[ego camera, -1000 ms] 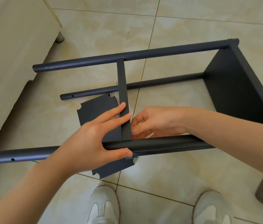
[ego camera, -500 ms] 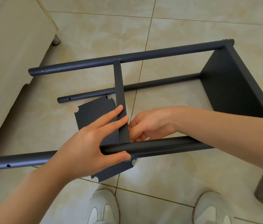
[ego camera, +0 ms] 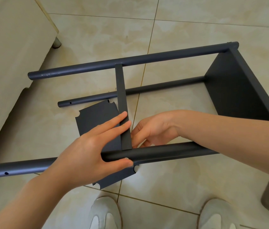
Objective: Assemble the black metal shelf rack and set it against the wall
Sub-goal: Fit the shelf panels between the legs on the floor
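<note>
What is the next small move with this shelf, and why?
Probably seat the shelf edge squarely against the near pole. The left hand grips that pole with fingers on the edge, and the right hand works at the same joint, so the fit seems unfinished; no fastener shows.

Loose panel [ego camera: 95, 119] under rack frame [ego camera: 130, 61]
</note>
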### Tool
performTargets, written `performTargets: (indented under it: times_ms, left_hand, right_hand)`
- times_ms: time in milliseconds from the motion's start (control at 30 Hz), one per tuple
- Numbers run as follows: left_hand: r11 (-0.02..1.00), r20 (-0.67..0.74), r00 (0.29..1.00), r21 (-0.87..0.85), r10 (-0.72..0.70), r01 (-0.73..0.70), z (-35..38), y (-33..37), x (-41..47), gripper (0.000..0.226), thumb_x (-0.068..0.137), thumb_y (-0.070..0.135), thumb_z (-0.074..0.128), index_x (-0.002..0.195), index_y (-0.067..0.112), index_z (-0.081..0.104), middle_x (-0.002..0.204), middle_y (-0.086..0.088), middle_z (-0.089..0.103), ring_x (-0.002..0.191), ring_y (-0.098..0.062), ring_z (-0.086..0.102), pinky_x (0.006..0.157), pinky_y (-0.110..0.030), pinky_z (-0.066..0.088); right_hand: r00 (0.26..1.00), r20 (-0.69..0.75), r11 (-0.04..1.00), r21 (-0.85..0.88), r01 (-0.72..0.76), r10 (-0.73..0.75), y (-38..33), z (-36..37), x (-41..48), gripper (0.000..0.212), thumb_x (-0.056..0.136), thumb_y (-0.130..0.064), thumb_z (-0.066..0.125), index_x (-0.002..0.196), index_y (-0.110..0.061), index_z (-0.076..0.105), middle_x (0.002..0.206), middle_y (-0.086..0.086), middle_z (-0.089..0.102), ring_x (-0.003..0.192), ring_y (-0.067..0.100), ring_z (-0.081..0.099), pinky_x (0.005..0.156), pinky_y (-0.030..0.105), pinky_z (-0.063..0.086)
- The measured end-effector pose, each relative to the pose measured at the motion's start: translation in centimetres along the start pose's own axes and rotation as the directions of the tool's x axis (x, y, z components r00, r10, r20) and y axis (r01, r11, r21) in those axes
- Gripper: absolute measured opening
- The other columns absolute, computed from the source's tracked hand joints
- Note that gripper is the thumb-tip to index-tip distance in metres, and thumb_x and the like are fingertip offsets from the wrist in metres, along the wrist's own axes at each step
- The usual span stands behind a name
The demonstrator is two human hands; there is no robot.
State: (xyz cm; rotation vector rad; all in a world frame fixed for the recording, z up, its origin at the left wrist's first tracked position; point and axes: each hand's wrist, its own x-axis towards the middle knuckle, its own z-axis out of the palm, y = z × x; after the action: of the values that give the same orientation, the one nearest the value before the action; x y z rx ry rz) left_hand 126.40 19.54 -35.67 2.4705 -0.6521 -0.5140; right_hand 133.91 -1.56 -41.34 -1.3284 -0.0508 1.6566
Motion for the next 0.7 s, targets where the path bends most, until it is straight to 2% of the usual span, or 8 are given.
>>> performTargets:
  times_ms: [100,200,300,467,633,700]
  left_hand:
    - [1.000,0.003,1.000,-0.004,-0.001,0.001,-0.02,0.04,0.03,0.082,0.068,0.085,0.049,0.143,0.063,0.025,0.153,0.048,0.006,0.141,0.017,0.024,0.110,-0.029,0.042]
    - [1.000,0.006,1.000,-0.004,0.002,-0.002,-0.01,0.02,0.04,0.081,0.068,0.084,0.049,0.143,0.063,0.025,0.153,0.049,0.006,0.141,0.017,0.024,0.109,-0.027,0.041]
    - [1.000,0.002,1.000,-0.004,0.012,-0.012,0.00,-0.05,0.03,0.080,0.068,0.084,0.049,0.142,0.064,0.024,0.153,0.049,0.006,0.139,0.022,0.018,0.109,-0.020,0.032]
    - [1.000,-0.003,1.000,0.004,0.011,-0.011,0.04,-0.08,0.02,0.080,0.068,0.085,0.049,0.142,0.064,0.024,0.152,0.050,0.006,0.140,0.023,0.016,0.108,-0.016,0.028]
    - [1.000,-0.011,1.000,0.006,0.009,-0.009,0.12,-0.12,0.06,0.080,0.069,0.084,0.050,0.142,0.064,0.024,0.153,0.049,0.007,0.140,0.021,0.018,0.108,-0.016,0.028]
    - [1.000,-0.011,1.000,0.004,0.006,-0.006,0.13,-0.18,0.01,0.080,0.070,0.083,0.050,0.143,0.062,0.025,0.153,0.048,0.008,0.141,0.021,0.018,0.109,-0.016,0.028]
  right_hand:
    - [1.000,0.011,1.000,0.006,-0.007,0.007,0.02,-0.16,0.07,0.013,0.093,-0.012,0.063,0.093,-0.016,0.076,0.099,0.003,0.073,0.089,0.018,0.068,0.091,0.035,0.055]
    - [0.999,0.020,1.000,-0.001,-0.026,0.026,0.10,-0.13,0.24,0.013,0.093,-0.015,0.064,0.090,-0.015,0.076,0.101,0.004,0.072,0.096,0.023,0.066,0.103,0.044,0.048]
    - [0.999,0.020,0.999,-0.019,-0.039,0.040,0.06,0.06,0.31,0.018,0.093,-0.017,0.063,0.084,-0.017,0.079,0.098,0.004,0.073,0.099,0.025,0.065,0.108,0.048,0.043]
    - [0.999,0.028,0.999,-0.017,-0.037,0.037,0.08,0.00,0.12,0.017,0.093,-0.017,0.063,0.086,-0.016,0.078,0.098,0.005,0.072,0.096,0.024,0.065,0.106,0.046,0.045]
    - [0.999,0.019,0.999,-0.010,-0.031,0.031,0.22,-0.13,0.09,0.014,0.095,-0.015,0.061,0.104,-0.010,0.071,0.104,0.007,0.069,0.100,0.027,0.063,0.109,0.049,0.042]
    - [0.999,0.020,0.999,-0.011,-0.038,0.038,0.10,0.05,0.46,0.013,0.094,-0.016,0.062,0.098,-0.012,0.073,0.104,0.007,0.069,0.100,0.027,0.063,0.109,0.050,0.041]
